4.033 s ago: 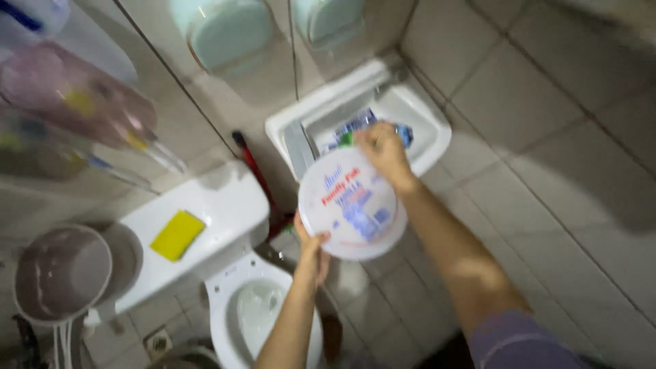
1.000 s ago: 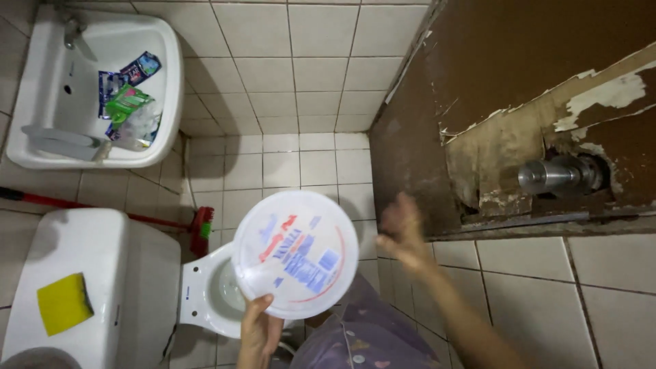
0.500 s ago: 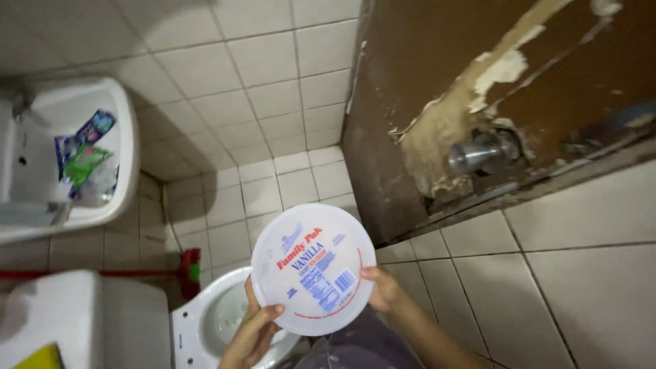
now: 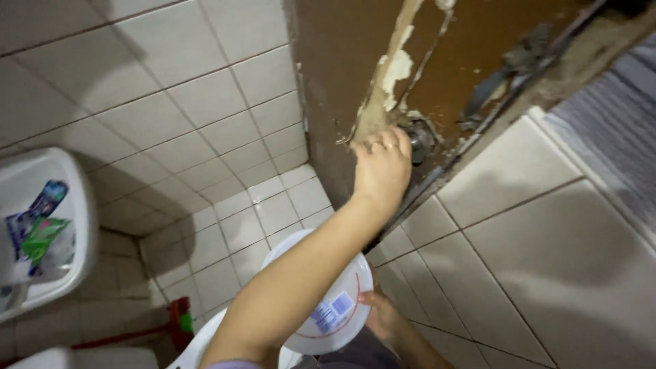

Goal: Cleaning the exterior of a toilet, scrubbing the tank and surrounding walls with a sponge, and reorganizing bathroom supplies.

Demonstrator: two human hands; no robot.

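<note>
Doorknob [image 4: 418, 140], a round metal one on the peeling brown door [image 4: 342, 61], sticks out from the door face toward the camera, and the left hand [image 4: 381, 167] is closed around it, arm reaching up across the frame. Lower down, the right hand [image 4: 383, 316] grips the edge of a round white plastic lid [image 4: 335, 311], printed face up, just above the white toilet bowl [image 4: 205, 345]. At far left sits a white sink [image 4: 75, 225] holding packets.

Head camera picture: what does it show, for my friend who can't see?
The left hand grips the metal door knob on a peeling brown door. The right hand holds a round white plastic lid near a white tiled wall.
</note>
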